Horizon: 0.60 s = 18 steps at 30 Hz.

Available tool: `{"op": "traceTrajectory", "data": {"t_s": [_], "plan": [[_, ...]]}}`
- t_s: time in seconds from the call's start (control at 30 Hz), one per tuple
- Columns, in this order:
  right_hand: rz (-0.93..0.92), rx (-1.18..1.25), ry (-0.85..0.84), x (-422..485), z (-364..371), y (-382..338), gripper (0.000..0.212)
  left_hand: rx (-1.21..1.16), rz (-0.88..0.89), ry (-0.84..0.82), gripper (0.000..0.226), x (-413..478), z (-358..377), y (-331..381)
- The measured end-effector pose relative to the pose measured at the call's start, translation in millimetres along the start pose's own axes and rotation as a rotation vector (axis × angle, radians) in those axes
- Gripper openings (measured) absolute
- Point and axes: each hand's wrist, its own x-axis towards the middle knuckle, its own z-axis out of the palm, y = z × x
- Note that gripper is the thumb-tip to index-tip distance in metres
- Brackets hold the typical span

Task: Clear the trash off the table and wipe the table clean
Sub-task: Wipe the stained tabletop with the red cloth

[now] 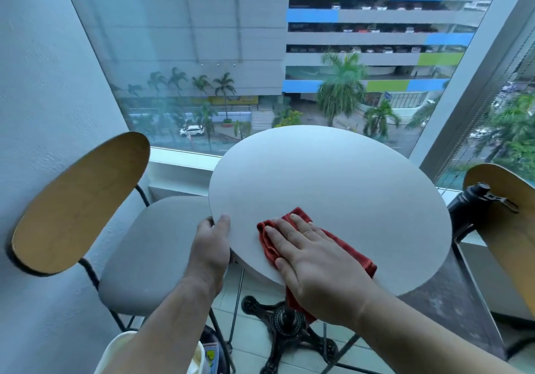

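Observation:
A round white table [341,182] stands in front of a big window. A red cloth [351,250] lies on its near edge, and part of it hangs over the rim. My right hand [312,260] presses flat on the cloth with the fingers spread. My left hand [211,246] grips the table's left rim, thumb on top and fingers underneath. No trash shows on the tabletop.
A chair with a grey seat [153,249] and wooden back [78,202] stands at the left, by the wall. Another wooden chair back [503,229] is at the right, with a black bottle [470,202] beside it. The table's black iron base [286,330] stands on the tiled floor.

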Motion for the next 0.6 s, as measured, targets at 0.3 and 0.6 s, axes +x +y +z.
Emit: {"op": "traceTrajectory", "data": {"t_s": [0.3, 0.6], "plan": [[-0.174, -0.071, -0.105, -10, -2, 10, 0.064, 0.020, -0.080, -0.133, 0.025, 3, -18, 2], [-0.091, -0.038, -0.012, 86, 8, -36, 0.072, -0.079, -0.113, -0.266, 0.044, 11, -38, 8]]}}
